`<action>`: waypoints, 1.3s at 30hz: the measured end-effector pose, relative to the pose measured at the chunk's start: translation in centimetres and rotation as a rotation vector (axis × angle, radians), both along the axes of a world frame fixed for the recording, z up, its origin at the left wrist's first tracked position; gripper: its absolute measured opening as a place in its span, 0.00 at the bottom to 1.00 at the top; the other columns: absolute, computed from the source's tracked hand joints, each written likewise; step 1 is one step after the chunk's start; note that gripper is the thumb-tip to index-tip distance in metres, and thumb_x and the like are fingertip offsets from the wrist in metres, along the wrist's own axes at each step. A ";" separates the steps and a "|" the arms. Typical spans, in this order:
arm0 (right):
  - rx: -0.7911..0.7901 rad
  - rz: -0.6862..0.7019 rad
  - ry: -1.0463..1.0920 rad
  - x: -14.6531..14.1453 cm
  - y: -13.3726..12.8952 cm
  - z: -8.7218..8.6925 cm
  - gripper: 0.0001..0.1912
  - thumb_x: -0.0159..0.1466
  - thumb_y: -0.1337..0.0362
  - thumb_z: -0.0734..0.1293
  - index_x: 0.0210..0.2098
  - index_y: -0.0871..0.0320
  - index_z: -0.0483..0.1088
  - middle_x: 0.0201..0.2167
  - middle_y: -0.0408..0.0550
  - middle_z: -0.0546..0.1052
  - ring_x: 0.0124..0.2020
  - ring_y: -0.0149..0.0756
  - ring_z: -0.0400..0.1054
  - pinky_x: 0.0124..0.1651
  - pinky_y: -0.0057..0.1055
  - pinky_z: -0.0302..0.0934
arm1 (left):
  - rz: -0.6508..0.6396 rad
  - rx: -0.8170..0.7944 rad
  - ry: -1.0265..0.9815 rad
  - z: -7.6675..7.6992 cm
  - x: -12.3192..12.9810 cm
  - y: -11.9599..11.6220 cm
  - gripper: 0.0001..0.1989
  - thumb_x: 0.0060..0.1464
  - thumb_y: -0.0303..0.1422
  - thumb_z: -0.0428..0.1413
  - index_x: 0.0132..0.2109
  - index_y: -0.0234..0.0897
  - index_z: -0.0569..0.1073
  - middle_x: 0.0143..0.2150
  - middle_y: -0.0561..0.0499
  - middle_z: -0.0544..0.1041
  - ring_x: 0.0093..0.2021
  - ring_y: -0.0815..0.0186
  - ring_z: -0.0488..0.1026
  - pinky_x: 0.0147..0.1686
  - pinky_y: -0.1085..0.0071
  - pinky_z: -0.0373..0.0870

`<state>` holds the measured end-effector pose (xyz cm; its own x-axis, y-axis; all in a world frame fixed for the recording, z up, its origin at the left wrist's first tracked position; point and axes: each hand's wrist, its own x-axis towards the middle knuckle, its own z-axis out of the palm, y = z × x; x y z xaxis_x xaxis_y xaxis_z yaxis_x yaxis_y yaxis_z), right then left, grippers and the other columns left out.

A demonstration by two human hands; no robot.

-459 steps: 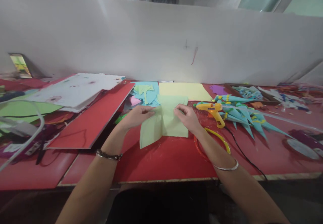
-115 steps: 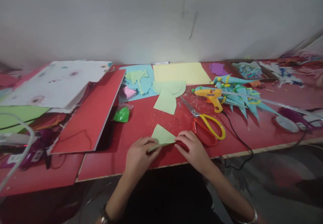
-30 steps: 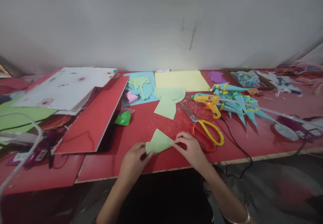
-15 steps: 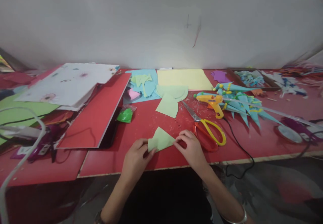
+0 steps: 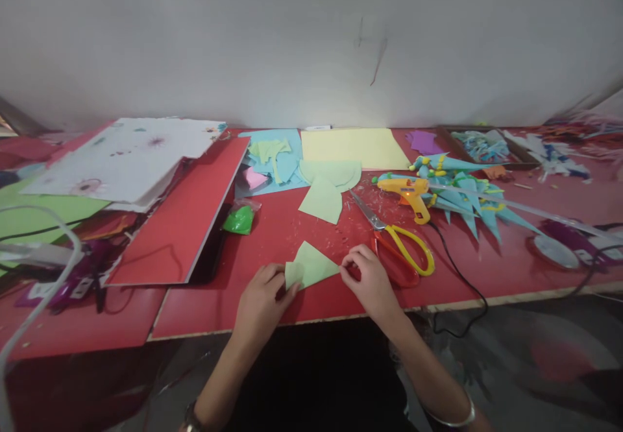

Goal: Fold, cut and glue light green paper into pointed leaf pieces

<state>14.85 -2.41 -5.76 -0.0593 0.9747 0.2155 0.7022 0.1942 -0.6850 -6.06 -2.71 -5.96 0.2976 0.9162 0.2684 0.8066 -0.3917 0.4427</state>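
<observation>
Fingers (image 5: 270, 272) of the left hand (image 5: 259, 301) are clamping the left end of a pale green piece (image 5: 315, 267). Thumb and forefinger of the right hand (image 5: 374, 289) are curling close together at its right corner; whether they are gripping it or only resting beside it, I cannot tell. The piece is lying between the hands, near the front edge of the red bench (image 5: 265, 250).

Its shaping is looking only partly done: the left end is showing what may be a bent flap, and the rest is spreading open, with no closed form and no join showing. Just beyond, a second piece (image 5: 322, 200) is lying flat, its shaping apparently not begun, and is meeting the rounded sheets (image 5: 341, 171) behind it.

To the right, the scissors (image 5: 378, 223) are lying out of both hands. Past them the glue gun (image 5: 406, 189) is resting unheld, a small light glowing on its body. Beside it blue cones (image 5: 479, 205) are lying in a heap, looking complete with yellow trim.
</observation>
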 end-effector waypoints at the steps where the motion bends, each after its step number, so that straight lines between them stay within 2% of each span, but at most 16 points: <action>1: -0.003 0.000 0.002 0.1 0.0 0.0 0.05 0.56 0.72 0.59 0.27 0.58 0.64 0.29 0.46 0.66 0.32 0.34 0.62 0.36 0.31 0.60 | -0.003 0.007 0.003 0.0 0.0 0.0 0.12 0.55 0.37 0.49 0.29 0.36 0.71 0.32 0.49 0.72 0.32 0.67 0.69 0.32 0.72 0.66; 5: 0.030 0.043 -0.028 0.2 -0.1 0.0 0.09 0.57 0.73 0.58 0.35 0.57 0.66 0.33 0.48 0.67 0.35 0.35 0.63 0.38 0.33 0.61 | -0.001 0.025 0.011 -0.1 0.0 0.0 0.12 0.55 0.37 0.48 0.29 0.36 0.72 0.32 0.49 0.73 0.33 0.67 0.69 0.32 0.72 0.66; 8: 0.073 0.127 -0.083 0.2 -0.2 0.0 0.12 0.58 0.75 0.56 0.36 0.57 0.67 0.33 0.48 0.67 0.36 0.36 0.62 0.40 0.34 0.60 | 0.000 0.038 -0.007 0.0 0.2 0.0 0.10 0.53 0.36 0.50 0.32 0.37 0.73 0.34 0.49 0.73 0.34 0.66 0.69 0.34 0.71 0.66; 12: 0.092 0.160 -0.115 0.1 -0.5 -0.1 0.15 0.57 0.77 0.55 0.36 0.57 0.67 0.34 0.49 0.67 0.37 0.37 0.61 0.41 0.34 0.60 | -0.077 -0.036 -0.061 0.4 0.4 0.2 0.07 0.51 0.36 0.53 0.34 0.39 0.74 0.35 0.50 0.73 0.36 0.66 0.70 0.36 0.71 0.66; 15: 0.095 0.173 -0.083 0.1 -0.6 0.0 0.13 0.56 0.77 0.57 0.36 0.58 0.67 0.34 0.49 0.67 0.38 0.36 0.61 0.42 0.34 0.59 | -0.088 -0.086 -0.086 0.7 0.6 0.4 0.06 0.51 0.34 0.54 0.35 0.40 0.74 0.35 0.50 0.73 0.36 0.66 0.70 0.36 0.71 0.66; 18: 0.082 0.184 -0.019 0.1 -0.6 0.2 0.07 0.57 0.74 0.59 0.31 0.57 0.66 0.32 0.47 0.67 0.37 0.35 0.61 0.42 0.33 0.59 | -0.091 -0.106 -0.123 0.8 0.7 0.4 0.06 0.51 0.34 0.53 0.32 0.40 0.74 0.35 0.50 0.73 0.36 0.67 0.70 0.35 0.71 0.66; 24: 0.025 0.145 0.003 -0.1 -0.4 0.5 0.03 0.59 0.66 0.63 0.28 0.57 0.65 0.31 0.46 0.67 0.36 0.34 0.62 0.40 0.31 0.58 | -0.024 -0.128 -0.125 0.5 0.7 0.3 0.07 0.51 0.34 0.53 0.31 0.37 0.74 0.33 0.50 0.74 0.33 0.68 0.70 0.34 0.72 0.66; 31: 0.012 0.057 -0.173 -1.3 -0.4 0.5 0.10 0.54 0.59 0.68 0.25 0.58 0.63 0.30 0.45 0.67 0.34 0.37 0.60 0.38 0.34 0.56 | -0.015 -0.069 -0.100 0.2 0.6 0.3 0.06 0.49 0.33 0.55 0.31 0.35 0.74 0.31 0.51 0.74 0.31 0.68 0.70 0.32 0.74 0.66; 39: -0.008 0.013 -0.176 -1.4 -0.3 0.2 0.09 0.54 0.61 0.67 0.24 0.58 0.63 0.30 0.45 0.67 0.33 0.36 0.60 0.37 0.33 0.56 | 0.018 -0.056 -0.101 0.2 0.8 0.2 0.08 0.50 0.34 0.54 0.32 0.35 0.74 0.32 0.50 0.73 0.32 0.67 0.70 0.32 0.73 0.66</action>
<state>13.43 -2.71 -5.51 -0.1078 0.9753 0.1928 0.8092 0.1988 -0.5529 -5.30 -2.47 -5.76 0.2547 0.9357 0.2442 0.7633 -0.3495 0.5433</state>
